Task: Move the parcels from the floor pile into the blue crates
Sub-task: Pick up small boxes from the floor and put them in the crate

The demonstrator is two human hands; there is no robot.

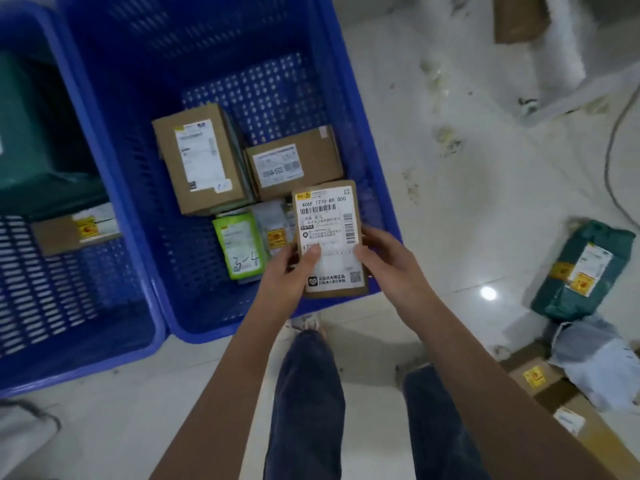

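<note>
Both hands hold a small flat brown cardboard parcel (329, 237) label-up over the near right corner of the middle blue crate (114, 140). The left hand (289, 271) pinches its lower left edge, thumb curled onto the label; the right hand (384, 261) grips the lower right edge, thumb on the face and fingers behind. Almost the whole front of the parcel is covered by a white shipping label printed "406P 1770-80 000", with a barcode beneath, lines of black text, a second barcode running down the right side, and a QR code near the bottom; a thin rim of brown card shows round it. Inside the crate below lie a tall brown box (202, 162), a wider brown box (294, 162) just beside it, and a lime-green pouch (239, 247) marked "3-4" by hand. A second blue crate (69, 341) stands to the left, touching the first, and holds a dark green bag (31, 133) and a small brown parcel (69, 230). On the pale tiled floor (450, 188) to the right lie a green wrapped parcel (581, 271), a grey mailer bag (599, 362) and a flat cardboard box (561, 396).
</note>
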